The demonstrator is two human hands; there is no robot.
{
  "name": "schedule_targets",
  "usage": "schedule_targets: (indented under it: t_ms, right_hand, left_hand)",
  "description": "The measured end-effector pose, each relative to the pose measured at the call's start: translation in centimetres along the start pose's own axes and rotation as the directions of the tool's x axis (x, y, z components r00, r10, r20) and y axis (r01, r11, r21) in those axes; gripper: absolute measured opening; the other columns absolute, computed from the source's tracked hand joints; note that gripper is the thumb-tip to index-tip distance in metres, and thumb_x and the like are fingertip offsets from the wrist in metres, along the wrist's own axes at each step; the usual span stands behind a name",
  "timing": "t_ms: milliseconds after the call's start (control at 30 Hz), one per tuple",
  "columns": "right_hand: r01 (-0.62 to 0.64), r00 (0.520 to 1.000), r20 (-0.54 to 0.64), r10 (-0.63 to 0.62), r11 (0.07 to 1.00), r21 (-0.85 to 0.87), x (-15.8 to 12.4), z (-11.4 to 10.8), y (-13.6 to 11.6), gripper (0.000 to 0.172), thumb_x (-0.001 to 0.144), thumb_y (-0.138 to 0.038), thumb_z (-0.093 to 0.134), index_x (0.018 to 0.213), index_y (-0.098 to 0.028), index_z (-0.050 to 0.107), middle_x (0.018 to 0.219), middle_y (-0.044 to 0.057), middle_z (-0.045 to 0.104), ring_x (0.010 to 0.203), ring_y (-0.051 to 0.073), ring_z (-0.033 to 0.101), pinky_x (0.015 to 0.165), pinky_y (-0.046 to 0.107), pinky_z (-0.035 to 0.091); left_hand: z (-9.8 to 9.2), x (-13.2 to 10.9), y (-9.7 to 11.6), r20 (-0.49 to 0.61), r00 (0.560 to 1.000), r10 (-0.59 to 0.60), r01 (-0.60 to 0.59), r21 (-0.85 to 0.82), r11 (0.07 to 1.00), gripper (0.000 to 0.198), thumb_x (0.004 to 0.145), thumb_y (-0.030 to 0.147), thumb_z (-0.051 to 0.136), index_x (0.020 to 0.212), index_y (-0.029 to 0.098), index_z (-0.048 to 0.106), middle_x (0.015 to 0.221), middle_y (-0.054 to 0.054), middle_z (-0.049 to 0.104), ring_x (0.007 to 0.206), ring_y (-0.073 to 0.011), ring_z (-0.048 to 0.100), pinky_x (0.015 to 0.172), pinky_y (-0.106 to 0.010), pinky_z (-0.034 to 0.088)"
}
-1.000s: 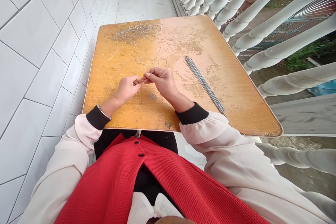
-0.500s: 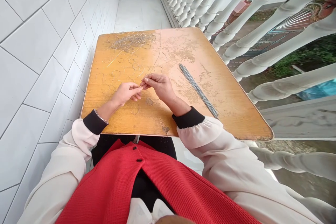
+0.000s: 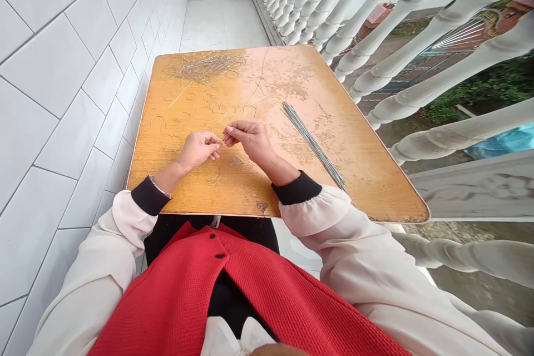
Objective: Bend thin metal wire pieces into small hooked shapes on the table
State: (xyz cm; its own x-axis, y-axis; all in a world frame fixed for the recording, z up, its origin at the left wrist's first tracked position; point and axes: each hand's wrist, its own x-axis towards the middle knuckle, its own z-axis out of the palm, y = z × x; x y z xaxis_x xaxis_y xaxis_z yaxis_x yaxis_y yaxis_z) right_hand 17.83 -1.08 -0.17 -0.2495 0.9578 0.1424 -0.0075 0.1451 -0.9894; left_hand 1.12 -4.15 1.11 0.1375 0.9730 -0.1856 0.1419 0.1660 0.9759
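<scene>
My left hand (image 3: 199,150) is closed, thumb and fingertips pinched together over the middle of the wooden table (image 3: 375,189). Its fingertips almost meet those of my right hand (image 3: 249,140), which also pinches. A thin wire sits in both pinches, with only a tiny bit showing between the fingertips. Beyond my right hand runs a faint long wire (image 3: 262,69); whether it joins the held piece is unclear. Several bent wire pieces (image 3: 204,112) lie scattered ahead of my left hand. One curved piece (image 3: 217,173) rests just below the hands.
A tangled heap of wire (image 3: 208,65) lies at the table's far left. Right of my right hand is a bundle of straight grey wires (image 3: 312,142). A white tiled wall (image 3: 70,94) borders the left side, and a white balustrade (image 3: 387,80) the right.
The long wire above my right hand has swung slightly right and looks fainter. My left fingers have curled in more tightly, and the fingertips of both hands have shifted slightly.
</scene>
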Motion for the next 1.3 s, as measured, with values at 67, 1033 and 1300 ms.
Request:
schedule_targets:
  t_ms: [67, 1033, 1300]
  right_hand:
    - [-0.007, 1.000, -0.005, 0.007, 0.999, -0.033, 0.0, 0.0, 0.0, 0.042, 0.075, -0.057, 0.083, 0.065, -0.019, 0.069, 0.064, 0.004, 0.069, 0.057, 0.013, 0.062, 0.059, 0.027, 0.053]
    - [0.024, 0.959, 0.243, 0.144, 0.815, -0.579, -2.2, 1.5, -1.5, 0.029, 0.082, -0.017, 0.058, 0.053, -0.019, 0.060, 0.051, 0.000, 0.060, 0.050, 0.013, 0.055, 0.055, 0.027, 0.041]
    - [0.062, 0.973, 0.217, 0.075, 0.823, -0.565, -2.1, 1.4, -1.5, 0.020, 0.083, -0.021, 0.064, 0.064, -0.018, 0.067, 0.060, 0.000, 0.065, 0.055, 0.012, 0.052, 0.058, 0.027, 0.038]
  left_hand:
    - [0.0, -0.1, 0.1, -0.004, 1.000, -0.021, 0.021, 0.023, 1.000, 0.024, 0.088, -0.005, 0.060, 0.071, 0.012, 0.062, 0.051, 0.006, 0.061, 0.044, -0.0049, 0.061, 0.050, -0.015, 0.048]
    - [-2.8, 1.4, 5.3, -0.185, 0.947, 0.262, -0.270, -0.019, 0.963, 0.011, 0.094, 0.028, 0.070, 0.093, 0.017, 0.070, 0.086, -0.001, 0.075, 0.071, -0.0064, 0.068, 0.060, -0.016, 0.046]
    - [-2.8, 1.3, 5.3, -0.147, 0.962, 0.232, -0.240, -0.043, 0.970, 0.015, 0.094, 0.022, 0.068, 0.080, 0.016, 0.069, 0.081, -0.001, 0.075, 0.072, -0.0069, 0.069, 0.061, -0.018, 0.044]
